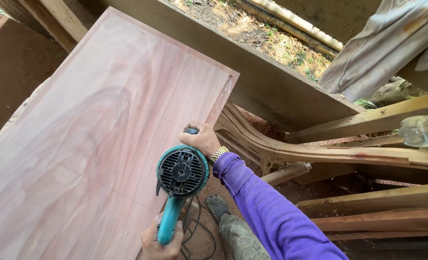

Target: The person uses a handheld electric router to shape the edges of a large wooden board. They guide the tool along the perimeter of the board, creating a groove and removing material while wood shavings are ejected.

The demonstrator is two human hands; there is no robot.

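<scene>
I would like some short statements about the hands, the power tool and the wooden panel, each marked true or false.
1. The left hand grips the teal handle of the power tool. True.
2. The right hand rests in the person's lap. False: it holds the front of the tool.
3. The tool sits at the edge of the pinkish wooden panel. True.
4. The right sleeve is yellow. False: it is purple.
5. A gold-coloured wristband is on the right wrist. True.
</scene>
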